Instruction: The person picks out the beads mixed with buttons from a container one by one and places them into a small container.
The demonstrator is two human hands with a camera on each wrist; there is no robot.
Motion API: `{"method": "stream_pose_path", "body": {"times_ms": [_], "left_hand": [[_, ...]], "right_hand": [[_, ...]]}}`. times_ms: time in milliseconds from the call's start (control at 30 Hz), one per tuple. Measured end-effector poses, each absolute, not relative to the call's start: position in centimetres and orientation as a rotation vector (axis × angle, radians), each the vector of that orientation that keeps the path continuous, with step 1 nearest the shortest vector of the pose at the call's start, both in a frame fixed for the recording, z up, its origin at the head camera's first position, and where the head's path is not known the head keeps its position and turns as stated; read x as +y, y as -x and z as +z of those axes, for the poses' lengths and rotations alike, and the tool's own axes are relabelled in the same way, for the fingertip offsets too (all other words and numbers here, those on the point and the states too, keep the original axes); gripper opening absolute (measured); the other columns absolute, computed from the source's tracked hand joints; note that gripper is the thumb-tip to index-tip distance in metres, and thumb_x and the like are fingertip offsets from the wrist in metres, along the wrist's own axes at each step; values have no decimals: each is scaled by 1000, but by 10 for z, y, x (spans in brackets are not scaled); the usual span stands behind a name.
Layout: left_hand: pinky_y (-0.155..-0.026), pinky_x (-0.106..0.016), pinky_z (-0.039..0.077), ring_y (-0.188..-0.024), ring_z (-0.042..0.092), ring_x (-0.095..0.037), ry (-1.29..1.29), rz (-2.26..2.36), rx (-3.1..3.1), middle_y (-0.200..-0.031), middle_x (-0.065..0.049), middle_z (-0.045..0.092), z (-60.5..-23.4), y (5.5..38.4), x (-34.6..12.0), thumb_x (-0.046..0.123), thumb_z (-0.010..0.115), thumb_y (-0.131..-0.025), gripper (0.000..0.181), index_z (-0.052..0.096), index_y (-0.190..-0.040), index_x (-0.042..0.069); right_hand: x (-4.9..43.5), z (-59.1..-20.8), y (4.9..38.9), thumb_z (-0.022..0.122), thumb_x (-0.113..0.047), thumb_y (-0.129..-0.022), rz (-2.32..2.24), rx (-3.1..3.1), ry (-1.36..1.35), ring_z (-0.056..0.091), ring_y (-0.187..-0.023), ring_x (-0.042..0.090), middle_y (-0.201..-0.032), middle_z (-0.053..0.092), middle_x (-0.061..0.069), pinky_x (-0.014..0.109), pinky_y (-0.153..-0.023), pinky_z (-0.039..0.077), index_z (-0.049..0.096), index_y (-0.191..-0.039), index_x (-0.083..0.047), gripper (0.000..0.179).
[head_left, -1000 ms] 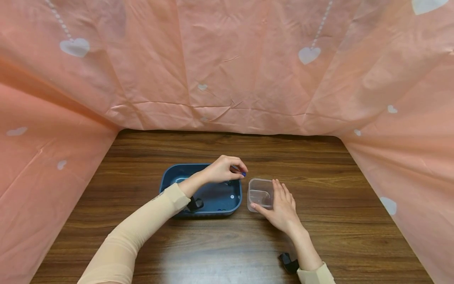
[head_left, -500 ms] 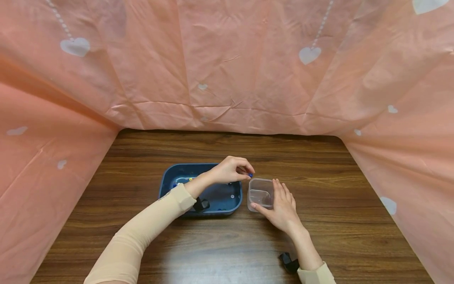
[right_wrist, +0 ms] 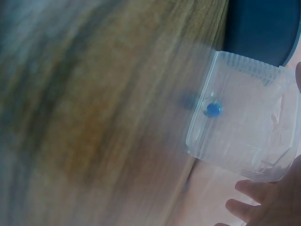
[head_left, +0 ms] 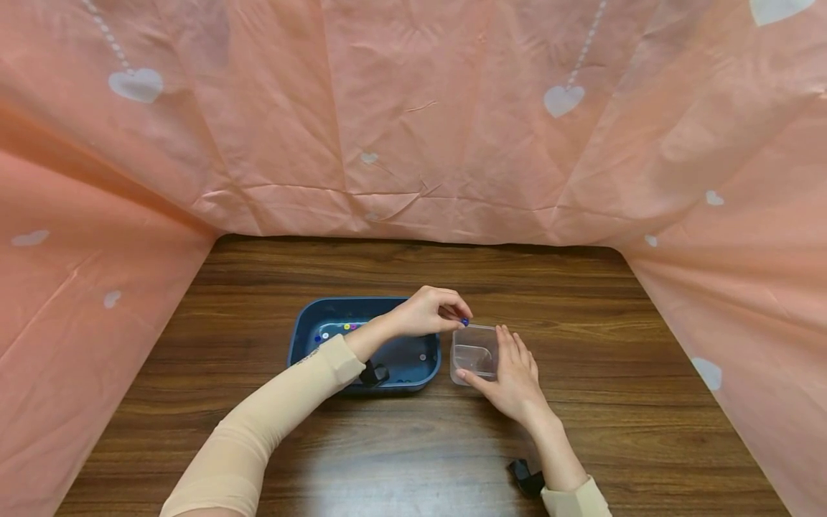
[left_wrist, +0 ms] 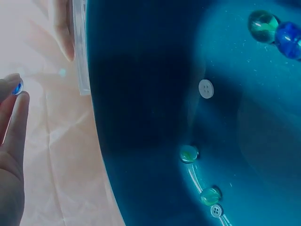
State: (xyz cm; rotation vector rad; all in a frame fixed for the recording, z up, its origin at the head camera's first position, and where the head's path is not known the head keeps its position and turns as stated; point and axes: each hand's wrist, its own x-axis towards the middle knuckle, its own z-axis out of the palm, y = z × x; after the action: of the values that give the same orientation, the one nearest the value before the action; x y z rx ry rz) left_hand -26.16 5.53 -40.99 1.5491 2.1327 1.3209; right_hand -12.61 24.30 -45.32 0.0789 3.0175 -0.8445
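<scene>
My left hand [head_left: 426, 312] pinches a blue glass marble [head_left: 464, 322] between thumb and fingertips, close to the far left corner of a clear plastic container [head_left: 474, 328]. In the left wrist view the same marble [left_wrist: 18, 87] shows at the fingertips. Around the container's right and near sides, my right hand [head_left: 517, 384] holds it, thumb at the near rim. Through its wall, the right wrist view shows a marble with a blue core [right_wrist: 213, 108] low inside. A dark blue basin [head_left: 416, 345] stands left of the container, partly covered by my left forearm.
Inside the basin lie several marbles and buttons, among them a white button [left_wrist: 206, 89], a green marble [left_wrist: 263, 27] and a blue marble [left_wrist: 289, 40]. Pink cloth [head_left: 413, 143] encloses the back and sides of the wooden table [head_left: 413, 445].
The left hand has moved right with the marble, from over the basin's right edge to the container's far left corner. More of the basin's inside shows. The right hand and container stay put.
</scene>
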Motion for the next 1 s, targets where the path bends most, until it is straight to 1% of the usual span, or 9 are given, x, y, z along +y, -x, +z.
{"method": "stream_pose_path", "body": {"times_ms": [267, 433, 633, 867, 1000], "left_hand": [[-78, -15, 55, -91, 71, -18, -1561, 1293, 2118, -101, -13, 68, -410, 260, 60, -3, 71, -86, 18, 69, -104, -5], [-78, -15, 54, -92, 70, -17, -1565, 1281, 2123, -102, -12, 68, -408, 260, 62, -1, 71, -87, 17, 69, -104, -3], [-78, -14, 54, -91, 71, -19, -1583, 1260, 2135, -102, -13, 68, -408, 258, 66, -2, 71, -87, 17, 70, -103, -2], [-79, -14, 54, -93, 71, -21, -1576, 1230, 2138, -104, -13, 68, -406, 256, 72, -2, 70, -87, 18, 69, -105, -6], [-80, -13, 53, -94, 70, -20, -1569, 1194, 2145, -106, -14, 68, -405, 255, 77, -2, 69, -88, 18, 69, -106, -6]], "right_hand": [[244, -453, 126, 67, -61, -83, -847, 3017, -76, 9, -146, 43, -160, 14, 23, 69, -111, 12, 13, -154, 3, 110], [244, -453, 127, 67, -62, -83, -851, 3010, -77, 8, -146, 43, -160, 14, 24, 69, -112, 11, 13, -154, 3, 110], [244, -453, 127, 67, -62, -83, -854, 3002, -73, 8, -146, 44, -160, 13, 23, 69, -112, 10, 13, -154, 3, 110], [244, -452, 126, 67, -63, -83, -846, 3008, -73, 8, -146, 44, -160, 13, 24, 69, -112, 11, 14, -154, 3, 111], [245, -451, 126, 66, -63, -83, -836, 3007, -73, 8, -146, 44, -160, 13, 24, 69, -112, 11, 14, -154, 3, 110]]}}
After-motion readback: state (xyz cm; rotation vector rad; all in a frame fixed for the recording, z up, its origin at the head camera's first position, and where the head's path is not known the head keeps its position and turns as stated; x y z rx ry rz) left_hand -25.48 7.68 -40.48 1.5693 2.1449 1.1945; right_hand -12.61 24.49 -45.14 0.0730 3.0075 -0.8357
